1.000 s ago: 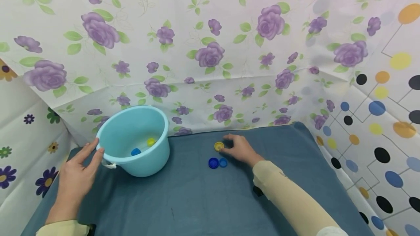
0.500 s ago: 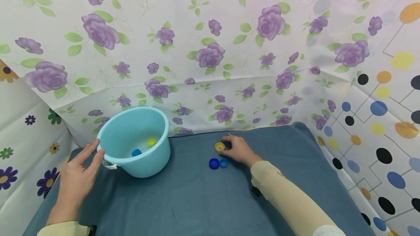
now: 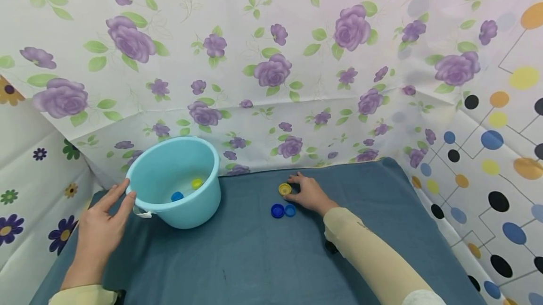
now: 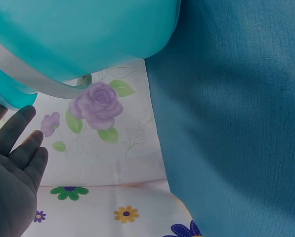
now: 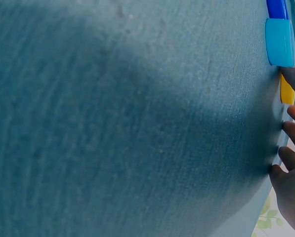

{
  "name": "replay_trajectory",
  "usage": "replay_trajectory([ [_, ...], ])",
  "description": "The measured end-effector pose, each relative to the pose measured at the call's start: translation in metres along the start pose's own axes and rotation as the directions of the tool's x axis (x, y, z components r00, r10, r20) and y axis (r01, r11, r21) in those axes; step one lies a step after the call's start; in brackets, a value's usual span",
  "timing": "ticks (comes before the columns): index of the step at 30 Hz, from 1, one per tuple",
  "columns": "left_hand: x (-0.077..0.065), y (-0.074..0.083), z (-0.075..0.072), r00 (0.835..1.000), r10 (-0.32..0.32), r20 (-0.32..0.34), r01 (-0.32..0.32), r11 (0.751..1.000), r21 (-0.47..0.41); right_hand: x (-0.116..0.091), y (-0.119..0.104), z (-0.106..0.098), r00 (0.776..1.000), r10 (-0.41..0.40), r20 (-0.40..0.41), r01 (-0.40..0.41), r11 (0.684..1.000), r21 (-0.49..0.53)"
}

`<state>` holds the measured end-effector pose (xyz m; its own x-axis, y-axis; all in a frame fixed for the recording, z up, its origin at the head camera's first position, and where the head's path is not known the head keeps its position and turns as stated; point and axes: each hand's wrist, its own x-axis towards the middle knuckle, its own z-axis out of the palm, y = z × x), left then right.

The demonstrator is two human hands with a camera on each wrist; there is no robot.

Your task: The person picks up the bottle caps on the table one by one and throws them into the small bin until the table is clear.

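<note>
Head view: we list one yellow bottle cap (image 3: pixel 284 189), on the blue-grey cloth (image 3: pixel 254 258), just left of the right hand (image 3: pixel 311 195), thumb at its near edge; whether pinched, we cannot tell. Nearer us, one dark-blue cap (image 3: pixel 277 211) beside one lighter-blue cap (image 3: pixel 290 210). Left hand (image 3: pixel 101 225): fingers extended, touching the light-blue bucket (image 3: pixel 188 213) at its rim.

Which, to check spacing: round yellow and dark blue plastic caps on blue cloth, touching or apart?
Apart: head view shows cloth between yellow cap and dark blue cap.
</note>
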<state>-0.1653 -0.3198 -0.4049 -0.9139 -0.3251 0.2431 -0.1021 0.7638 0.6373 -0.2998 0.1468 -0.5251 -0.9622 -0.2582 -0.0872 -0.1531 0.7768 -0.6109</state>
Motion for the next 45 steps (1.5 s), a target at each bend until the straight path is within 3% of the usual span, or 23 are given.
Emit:
replay_trajectory([
  [11,-0.001,-0.002,0.001,1.0,0.002,0.006,-0.002,1.0,-0.001,-0.001,0.003,0.003,0.999,-0.038,-0.027,0.038,0.999,0.0],
  [33,-0.001,-0.002,0.001,1.0,0.015,0.002,-0.015,1.0,0.001,-0.005,0.007,0.001,0.999,-0.028,-0.033,0.028,1.0,0.0],
  [45,-0.001,-0.001,0.0,1.0,0.017,0.005,-0.017,1.0,0.003,-0.014,0.008,-0.012,0.998,-0.029,-0.057,0.031,0.999,0.035],
])
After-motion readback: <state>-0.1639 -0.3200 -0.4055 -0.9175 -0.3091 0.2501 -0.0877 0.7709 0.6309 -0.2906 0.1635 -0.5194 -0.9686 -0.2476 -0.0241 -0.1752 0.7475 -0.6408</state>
